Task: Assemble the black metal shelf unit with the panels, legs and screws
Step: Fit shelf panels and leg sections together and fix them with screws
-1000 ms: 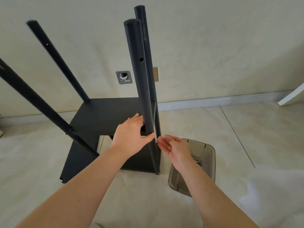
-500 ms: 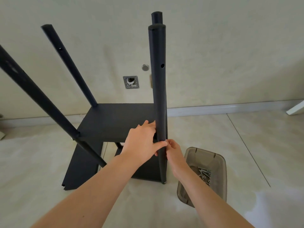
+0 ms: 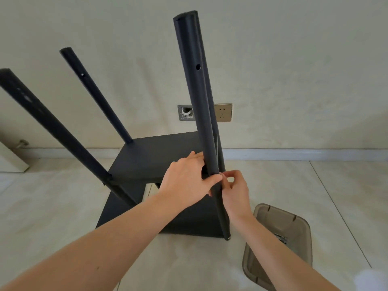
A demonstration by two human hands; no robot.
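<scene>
Black metal shelf unit (image 3: 155,156) sat on the pale tile floor (image 3: 63,206) from where I was watching, four legs poking up. Left hand (image 3: 186,181) was wrapped around the near right leg (image 3: 199,106) at shelf-panel height, thumb pressed across the front of it. Right hand (image 3: 235,192) was just beside, fingers curled and pinching something tiny against that leg; couldn't tell if it was a screw. Smoky plastic tray (image 3: 294,227) of screws (image 3: 282,238) sat near the leg's foot, to the right.

Matt black metal leg (image 3: 195,91), translucent plastic tray (image 3: 294,223)
</scene>
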